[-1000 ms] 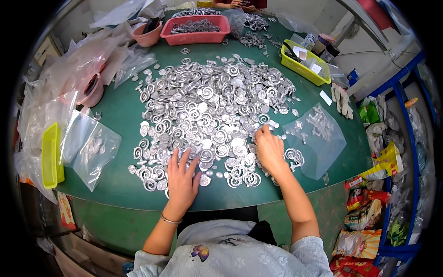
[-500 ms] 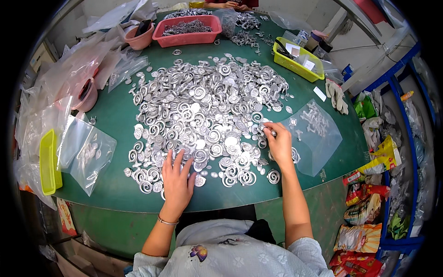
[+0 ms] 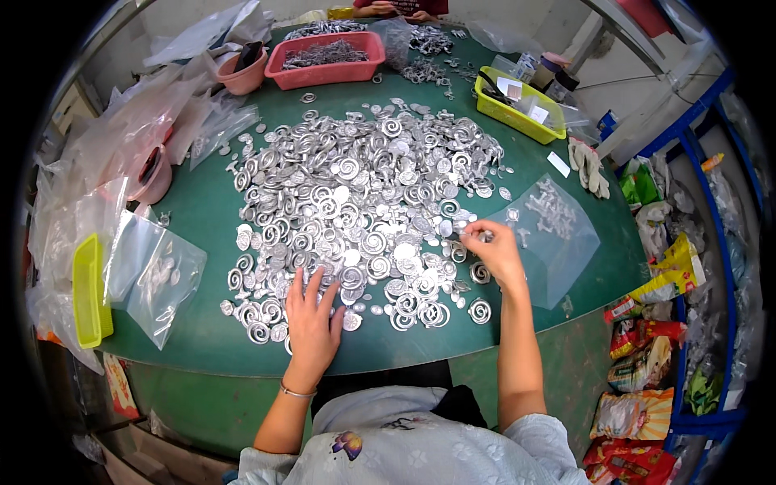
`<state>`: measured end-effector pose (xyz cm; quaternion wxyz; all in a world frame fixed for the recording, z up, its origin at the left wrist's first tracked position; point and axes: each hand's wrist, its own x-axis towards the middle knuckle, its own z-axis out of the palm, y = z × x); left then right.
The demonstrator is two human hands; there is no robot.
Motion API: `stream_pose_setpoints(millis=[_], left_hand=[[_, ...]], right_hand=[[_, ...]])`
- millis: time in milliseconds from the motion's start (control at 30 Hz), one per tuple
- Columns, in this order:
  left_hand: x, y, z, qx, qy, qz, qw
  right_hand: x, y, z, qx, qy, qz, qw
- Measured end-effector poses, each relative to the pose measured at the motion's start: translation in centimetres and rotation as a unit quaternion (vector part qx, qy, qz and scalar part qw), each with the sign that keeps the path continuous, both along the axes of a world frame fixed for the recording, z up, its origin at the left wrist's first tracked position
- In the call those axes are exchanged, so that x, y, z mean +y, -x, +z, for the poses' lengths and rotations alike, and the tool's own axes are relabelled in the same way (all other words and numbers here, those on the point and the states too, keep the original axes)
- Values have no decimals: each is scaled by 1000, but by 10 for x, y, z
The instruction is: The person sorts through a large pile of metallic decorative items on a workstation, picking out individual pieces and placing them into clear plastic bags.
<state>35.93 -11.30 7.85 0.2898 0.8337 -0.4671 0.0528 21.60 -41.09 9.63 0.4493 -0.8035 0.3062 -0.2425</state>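
A broad heap of silver metal pieces [image 3: 349, 167], many of them flat spirals and small ovals, covers the middle of the green table. On its near edge my left hand [image 3: 314, 322] lies palm down, fingers spread over the pieces and holding nothing. My right hand [image 3: 495, 252] is at the heap's right edge, thumb and fingers pinched on small silver metal pieces [image 3: 485, 236] whose exact shape I cannot make out. Just right of it, a clear plastic bag [image 3: 558, 259] lies flat with several small silver figure-like pieces [image 3: 551, 208] on it.
Pink tray [image 3: 327, 77] of metal parts stands at the back. A yellow-green basket [image 3: 517, 117] and work gloves [image 3: 588, 168] sit back right. Plastic bags [image 3: 153, 275], a yellow-green basket [image 3: 91, 295] and pink bowls [image 3: 242, 71] line the left. Across the table, another person's hands [image 3: 404, 11] show.
My right hand has shifted slightly, its fingers still pinched at the heap's right edge. The left hand stays nearly in place; the whole view has moved a little.
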Motion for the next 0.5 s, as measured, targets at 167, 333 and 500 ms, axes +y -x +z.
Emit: stream_pose_setpoints(millis=[167, 333, 500], left_hand=[[4, 0, 3, 2, -4, 8, 1000], [2, 1, -3, 2, -9, 8, 1000], [1, 0, 1, 0, -2, 4, 1000]], right_hand=[[27, 48, 18, -140, -551, 35, 822], [29, 83, 20, 59, -66, -45, 995], [-40, 79, 15, 160, 374, -313, 858]])
